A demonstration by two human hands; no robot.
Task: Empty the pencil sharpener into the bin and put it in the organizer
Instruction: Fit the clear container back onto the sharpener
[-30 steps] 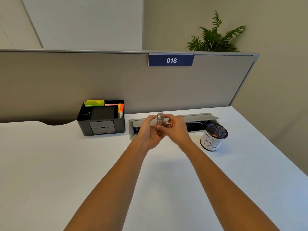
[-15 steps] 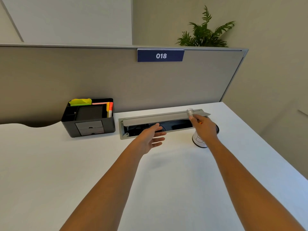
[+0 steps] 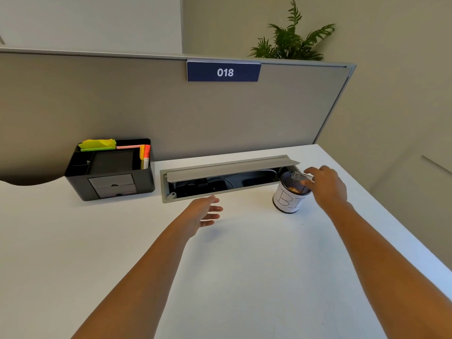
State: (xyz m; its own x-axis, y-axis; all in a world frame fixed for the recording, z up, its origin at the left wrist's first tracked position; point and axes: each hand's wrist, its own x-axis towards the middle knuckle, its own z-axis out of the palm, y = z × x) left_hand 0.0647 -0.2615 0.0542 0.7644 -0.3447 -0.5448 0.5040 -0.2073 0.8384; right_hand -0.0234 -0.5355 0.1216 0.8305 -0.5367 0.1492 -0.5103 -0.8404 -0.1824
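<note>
My right hand (image 3: 326,183) holds the clear pencil sharpener container (image 3: 301,176) tipped on its side over the mouth of the bin (image 3: 288,201), a small black mesh cup with a white paper label. Brown shavings lie inside the bin. My left hand (image 3: 204,211) hovers open and empty above the white desk, left of the bin. The black desk organizer (image 3: 110,170) stands at the back left against the partition, with yellow-green sticky notes and markers in it.
An open grey cable tray (image 3: 227,178) with cables inside is set into the desk between organizer and bin. The grey partition (image 3: 171,113) with an "018" sign closes the back. The desk's right edge (image 3: 381,206) runs close behind the bin.
The two hands parted. My right hand carried the sharpener container to the right and tipped it over the bin. My left hand let go and stayed open over the desk.
</note>
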